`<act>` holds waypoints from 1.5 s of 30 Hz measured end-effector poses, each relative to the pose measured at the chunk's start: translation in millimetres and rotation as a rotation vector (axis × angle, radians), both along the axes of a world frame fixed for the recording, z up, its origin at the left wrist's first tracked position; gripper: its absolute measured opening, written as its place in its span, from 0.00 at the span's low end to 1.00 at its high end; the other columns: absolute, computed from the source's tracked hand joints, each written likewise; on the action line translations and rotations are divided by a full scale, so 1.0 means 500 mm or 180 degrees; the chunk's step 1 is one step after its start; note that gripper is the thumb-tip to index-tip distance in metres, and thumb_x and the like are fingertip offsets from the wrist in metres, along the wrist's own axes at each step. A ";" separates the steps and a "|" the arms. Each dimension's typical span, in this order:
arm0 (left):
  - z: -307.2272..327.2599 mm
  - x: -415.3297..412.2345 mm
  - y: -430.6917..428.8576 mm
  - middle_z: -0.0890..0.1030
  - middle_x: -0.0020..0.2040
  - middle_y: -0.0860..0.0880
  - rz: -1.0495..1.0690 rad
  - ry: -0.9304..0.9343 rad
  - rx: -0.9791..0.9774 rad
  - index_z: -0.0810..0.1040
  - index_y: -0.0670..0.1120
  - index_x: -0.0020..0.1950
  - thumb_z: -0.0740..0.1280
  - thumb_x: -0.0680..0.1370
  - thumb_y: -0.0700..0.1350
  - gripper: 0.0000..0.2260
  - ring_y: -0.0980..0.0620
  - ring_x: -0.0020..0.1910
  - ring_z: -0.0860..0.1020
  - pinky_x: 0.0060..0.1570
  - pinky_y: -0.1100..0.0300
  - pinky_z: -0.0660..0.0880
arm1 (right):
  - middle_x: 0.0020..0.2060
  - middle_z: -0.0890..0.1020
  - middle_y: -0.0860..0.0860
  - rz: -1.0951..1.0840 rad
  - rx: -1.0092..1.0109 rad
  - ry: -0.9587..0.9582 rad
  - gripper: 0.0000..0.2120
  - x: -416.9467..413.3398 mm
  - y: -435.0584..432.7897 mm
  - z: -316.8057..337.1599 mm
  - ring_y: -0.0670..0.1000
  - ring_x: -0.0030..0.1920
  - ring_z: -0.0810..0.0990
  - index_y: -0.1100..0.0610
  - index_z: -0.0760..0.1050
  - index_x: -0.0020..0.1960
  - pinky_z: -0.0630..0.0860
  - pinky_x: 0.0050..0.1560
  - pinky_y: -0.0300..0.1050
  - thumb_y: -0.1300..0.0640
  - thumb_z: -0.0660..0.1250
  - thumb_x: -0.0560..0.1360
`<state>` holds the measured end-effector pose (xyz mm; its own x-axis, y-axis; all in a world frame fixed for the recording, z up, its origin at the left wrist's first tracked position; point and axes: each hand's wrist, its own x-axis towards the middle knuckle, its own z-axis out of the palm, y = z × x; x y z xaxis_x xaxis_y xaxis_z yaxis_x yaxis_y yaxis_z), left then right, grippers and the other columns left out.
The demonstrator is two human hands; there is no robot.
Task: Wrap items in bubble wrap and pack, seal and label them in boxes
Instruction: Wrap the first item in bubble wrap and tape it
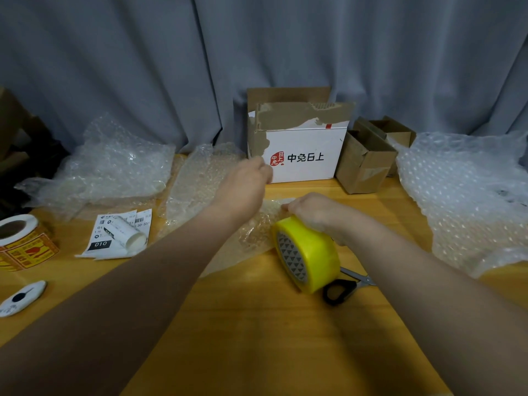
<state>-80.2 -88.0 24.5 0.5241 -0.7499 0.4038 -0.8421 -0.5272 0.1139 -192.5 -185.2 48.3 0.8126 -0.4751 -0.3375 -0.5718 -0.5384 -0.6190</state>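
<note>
Right hand (317,212) gripping yellow tape roll (307,252) on bubble wrap (251,232), mid-table. Left hand (248,181) nearer white box (303,155) just beyond; finger state unclear.

Dim, soft indoor light falls from above and ahead, leaving the wooden table (257,324) a warm, muted yellow. Both forearms darken toward 6 and 7 o'clock, where shade is deepest. Mild glare glints off the bubble wrap (468,195) at 3 o'clock and off the yellow tape roll (310,252) near centre. The left hand (245,181) shows slight motion blur. Wide-angle distortion bows the grey curtain (143,67) and stretches the edges; detail is soft throughout.
</note>
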 end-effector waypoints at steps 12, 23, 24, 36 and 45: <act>-0.077 -0.009 0.036 0.67 0.73 0.50 -0.0606 0.0795 0.0738 0.66 0.52 0.73 0.54 0.81 0.56 0.21 0.51 0.72 0.63 0.72 0.51 0.57 | 0.47 0.81 0.53 0.0319 -0.0922 -0.0819 0.22 -0.032 -0.075 -0.005 0.52 0.46 0.77 0.58 0.78 0.57 0.72 0.40 0.43 0.43 0.55 0.80; -0.054 -0.008 0.067 0.70 0.61 0.52 -0.0666 0.1582 -0.0124 0.72 0.48 0.65 0.67 0.77 0.48 0.18 0.55 0.60 0.69 0.61 0.64 0.66 | 0.70 0.65 0.43 0.2149 0.0434 -0.0214 0.24 0.078 -0.105 -0.084 0.43 0.69 0.65 0.48 0.54 0.77 0.64 0.65 0.30 0.48 0.52 0.82; -0.048 -0.010 0.076 0.70 0.56 0.53 -0.0533 0.1521 -0.0405 0.74 0.48 0.60 0.69 0.75 0.46 0.14 0.56 0.56 0.71 0.56 0.66 0.67 | 0.71 0.64 0.43 0.2182 0.0403 -0.0176 0.26 0.080 -0.107 -0.085 0.43 0.69 0.64 0.49 0.53 0.78 0.63 0.64 0.29 0.47 0.53 0.81; -0.050 -0.032 0.106 0.69 0.29 0.50 0.0167 0.1141 -0.0301 0.65 0.46 0.32 0.66 0.76 0.46 0.15 0.53 0.30 0.66 0.32 0.57 0.63 | 0.46 0.78 0.46 0.1812 -0.0739 0.0163 0.30 0.110 -0.062 -0.089 0.47 0.48 0.76 0.52 0.72 0.54 0.72 0.44 0.40 0.31 0.69 0.63; 0.002 -0.090 0.120 0.79 0.33 0.48 -0.0094 0.2892 -0.0716 0.77 0.44 0.37 0.60 0.76 0.62 0.23 0.53 0.32 0.79 0.36 0.59 0.77 | 0.45 0.84 0.45 0.0626 0.0524 -0.1072 0.31 0.042 -0.090 -0.111 0.46 0.46 0.82 0.49 0.77 0.51 0.77 0.43 0.39 0.29 0.74 0.57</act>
